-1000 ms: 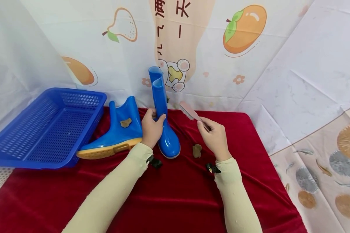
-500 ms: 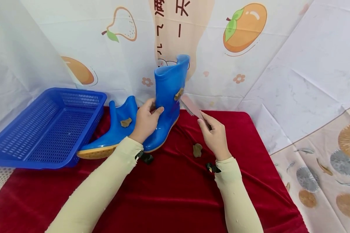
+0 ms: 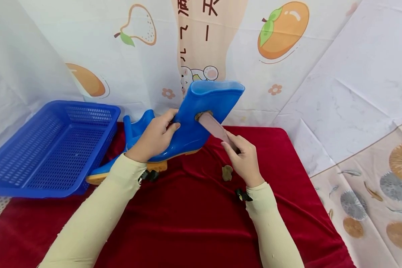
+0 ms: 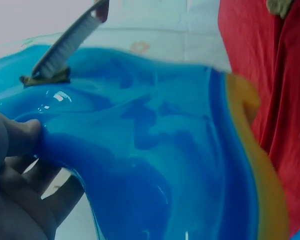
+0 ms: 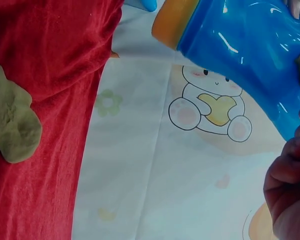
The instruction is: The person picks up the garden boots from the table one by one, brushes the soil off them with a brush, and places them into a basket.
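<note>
My left hand (image 3: 154,136) grips a blue rain boot (image 3: 191,136) with a yellow sole, its thumb on the near side of the shaft. The boot is tilted, with its opening leaning right. In my right hand (image 3: 243,158) is a pink brush (image 3: 213,125), held by the handle. Its bristles touch a brown mud-like lump (image 4: 62,79) on the boot shaft, seen in the left wrist view; the brush head partly covers that lump in the head view. Behind my left forearm lies a second blue boot (image 3: 132,132), partly hidden.
A blue plastic basket (image 3: 61,191) stands at the left. One loose brown lump (image 3: 226,172) lies on the red cloth (image 3: 194,223) near my right hand. A white printed curtain (image 3: 241,67) hangs close behind the boots.
My left hand has moved left, turning the boot and tilting its opening to the right. The brush has moved slightly left, its bristles now against the lump on the shaft.
</note>
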`<state>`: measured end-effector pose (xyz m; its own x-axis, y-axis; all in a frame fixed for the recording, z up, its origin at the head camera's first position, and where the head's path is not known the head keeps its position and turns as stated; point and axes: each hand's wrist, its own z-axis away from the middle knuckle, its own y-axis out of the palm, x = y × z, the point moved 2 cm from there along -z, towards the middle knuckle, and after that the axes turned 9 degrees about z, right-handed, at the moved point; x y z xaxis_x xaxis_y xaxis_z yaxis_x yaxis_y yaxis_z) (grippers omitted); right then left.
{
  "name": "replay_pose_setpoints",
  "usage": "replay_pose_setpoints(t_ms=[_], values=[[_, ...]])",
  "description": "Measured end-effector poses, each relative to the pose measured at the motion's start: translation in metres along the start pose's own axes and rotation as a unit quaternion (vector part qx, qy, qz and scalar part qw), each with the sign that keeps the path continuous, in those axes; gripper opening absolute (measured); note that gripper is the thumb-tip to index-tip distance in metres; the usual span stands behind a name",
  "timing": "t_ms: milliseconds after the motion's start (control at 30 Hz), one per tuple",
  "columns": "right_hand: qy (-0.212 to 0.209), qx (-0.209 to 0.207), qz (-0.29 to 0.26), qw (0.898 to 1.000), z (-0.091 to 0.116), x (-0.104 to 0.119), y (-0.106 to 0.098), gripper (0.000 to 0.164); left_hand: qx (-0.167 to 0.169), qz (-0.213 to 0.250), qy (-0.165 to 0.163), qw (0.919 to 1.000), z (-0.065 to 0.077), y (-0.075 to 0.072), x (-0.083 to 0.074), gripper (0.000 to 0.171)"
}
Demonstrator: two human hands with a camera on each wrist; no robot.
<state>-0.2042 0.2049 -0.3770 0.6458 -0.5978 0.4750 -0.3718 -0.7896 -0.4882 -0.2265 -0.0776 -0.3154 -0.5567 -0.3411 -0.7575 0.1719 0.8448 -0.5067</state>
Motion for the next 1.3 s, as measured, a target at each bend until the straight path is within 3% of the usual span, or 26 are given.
replay_pose_setpoints(t_ms=[200, 333, 467, 600, 700, 800, 1000, 1133, 1300], values=[[-0.013, 0.022, -0.01, 1.0, 0.007, 0.0, -0.002, 0.041, 0.032, -0.025, 0.022, 0.9989, 0.009, -0.007, 0.002, 0.03], [-0.028, 0.043, 0.008, 0.999, 0.013, 0.0, -0.001, 0.043, 0.043, 0.027, -0.016, 0.9986, 0.022, -0.003, 0.014, 0.036], [-0.036, 0.06, 0.037, 0.997, 0.019, 0.001, 0.0, 0.045, 0.055, 0.093, -0.056, 0.9926, 0.034, 0.006, 0.024, 0.04], [-0.034, 0.071, 0.049, 0.996, 0.021, 0.001, -0.003, 0.046, 0.063, 0.134, -0.076, 0.9861, 0.039, 0.017, 0.024, 0.044], [-0.027, 0.075, 0.051, 0.996, 0.024, 0.0, -0.006, 0.045, 0.053, 0.132, -0.097, 0.9852, 0.04, 0.027, 0.02, 0.049], [-0.02, 0.075, 0.056, 0.995, 0.028, -0.002, -0.008, 0.044, 0.029, 0.104, -0.119, 0.9871, 0.042, 0.038, 0.017, 0.058], [-0.015, 0.082, 0.05, 0.995, 0.027, -0.002, -0.007, 0.041, -0.084, 0.015, -0.126, 0.9883, 0.047, 0.052, 0.011, 0.057], [-0.014, 0.086, 0.053, 0.995, 0.025, 0.001, -0.008, 0.042, -0.135, -0.039, -0.134, 0.981, 0.05, 0.053, 0.006, 0.054], [-0.015, 0.111, 0.063, 0.992, 0.027, 0.008, -0.008, 0.045, -0.163, -0.056, -0.118, 0.978, 0.054, 0.044, 0.002, 0.045]])
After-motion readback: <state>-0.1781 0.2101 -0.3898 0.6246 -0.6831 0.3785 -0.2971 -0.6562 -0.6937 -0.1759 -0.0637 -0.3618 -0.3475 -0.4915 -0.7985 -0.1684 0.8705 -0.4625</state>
